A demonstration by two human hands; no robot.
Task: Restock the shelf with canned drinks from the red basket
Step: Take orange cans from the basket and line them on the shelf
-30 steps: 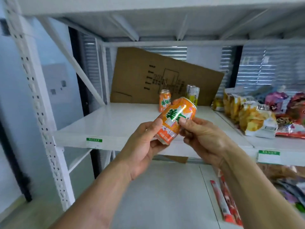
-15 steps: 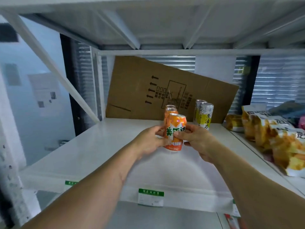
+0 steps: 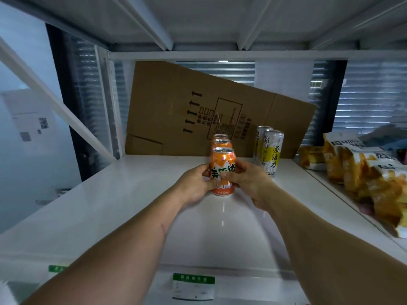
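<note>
At the centre of the frame, the left hand and right hand both grip an upright orange can standing on the white shelf. Best to line it up squarely before the two orange cans behind, label forward, then let go gently.

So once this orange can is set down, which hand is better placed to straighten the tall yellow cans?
Probably the right hand. It grips the orange can on the side facing the yellow cans, which stand just beyond it. The left hand would have to cross over.
</note>
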